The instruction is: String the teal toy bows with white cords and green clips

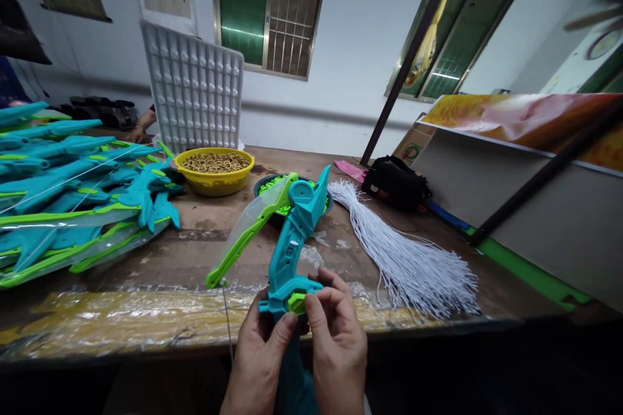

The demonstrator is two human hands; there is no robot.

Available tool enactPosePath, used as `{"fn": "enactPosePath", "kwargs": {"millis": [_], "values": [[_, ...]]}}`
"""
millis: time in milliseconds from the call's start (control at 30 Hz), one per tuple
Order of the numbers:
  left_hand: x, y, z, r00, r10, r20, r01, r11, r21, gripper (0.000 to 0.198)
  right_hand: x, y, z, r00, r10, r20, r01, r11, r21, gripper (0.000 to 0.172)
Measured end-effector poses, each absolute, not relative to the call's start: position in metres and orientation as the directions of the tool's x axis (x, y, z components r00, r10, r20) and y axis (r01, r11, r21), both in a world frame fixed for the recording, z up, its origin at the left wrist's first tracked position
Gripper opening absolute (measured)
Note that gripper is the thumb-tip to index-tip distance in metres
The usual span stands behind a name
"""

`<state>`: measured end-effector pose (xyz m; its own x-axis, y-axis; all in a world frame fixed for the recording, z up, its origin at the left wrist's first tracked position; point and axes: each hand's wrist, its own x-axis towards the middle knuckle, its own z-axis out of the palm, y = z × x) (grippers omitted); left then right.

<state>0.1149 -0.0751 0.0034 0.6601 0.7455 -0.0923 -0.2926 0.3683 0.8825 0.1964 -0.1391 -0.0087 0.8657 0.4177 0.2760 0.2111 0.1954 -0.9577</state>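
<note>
A teal plastic toy bow [294, 240] stands upright in front of me, its lower part running down between my wrists. From its top a lime-green limb [253, 227] with a clear film slopes to the left, and a thin string hangs from the limb's end. My left hand [260, 356] is closed around the bow's middle, thumb pressed beside a small lime-green plastic piece [296, 303]. With thumb and fingers, my right hand [335, 337] grips that green piece against the bow. Whether the piece is fixed there I cannot tell.
Teal and green toy bows [87, 188] are piled at left. A yellow bowl [214, 183] holds brass-coloured rings; a dark bowl [261, 189] of green parts stands behind my bow. White cords [403, 253] lie at right, near a black bag [396, 181]. Another person's hand [145, 124] shows behind.
</note>
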Motion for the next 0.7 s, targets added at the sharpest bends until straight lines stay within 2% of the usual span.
{"fn": "enactPosePath", "kwargs": {"millis": [133,200,300,367,433,567,700], "values": [[0.115,-0.075,0.005,0.656,0.746,-0.114,-0.342,0.429,0.836,0.045,0.195,-0.135,-0.014,0.855,0.411,0.315,0.226,0.252,-0.941,0.024],[0.114,-0.074,0.006,0.64,0.754,-0.15,-0.337,0.451,0.826,0.048,0.196,-0.135,-0.01,0.843,0.435,0.316,0.226,0.246,-0.943,0.031],[0.108,-0.07,0.008,0.606,0.778,-0.164,-0.279,0.4,0.873,0.055,0.204,-0.141,0.006,0.749,0.621,0.232,0.195,0.128,-0.972,0.039],[0.103,-0.068,0.011,0.579,0.806,-0.126,-0.242,0.317,0.917,0.053,0.211,-0.146,0.021,0.645,0.75,0.148,0.168,0.05,-0.985,0.038],[0.098,-0.068,0.015,0.554,0.827,-0.092,-0.209,0.245,0.947,0.047,0.215,-0.149,0.033,0.584,0.8,0.134,0.209,0.012,-0.978,0.032],[0.091,-0.065,0.019,0.512,0.856,-0.071,-0.168,0.181,0.969,0.044,0.213,-0.149,0.038,0.549,0.809,0.211,0.387,-0.022,-0.922,0.019],[0.088,-0.056,0.022,0.556,0.831,0.007,-0.133,0.08,0.988,0.041,0.204,-0.143,0.029,0.584,0.773,0.248,0.407,-0.014,-0.913,0.02]]}}
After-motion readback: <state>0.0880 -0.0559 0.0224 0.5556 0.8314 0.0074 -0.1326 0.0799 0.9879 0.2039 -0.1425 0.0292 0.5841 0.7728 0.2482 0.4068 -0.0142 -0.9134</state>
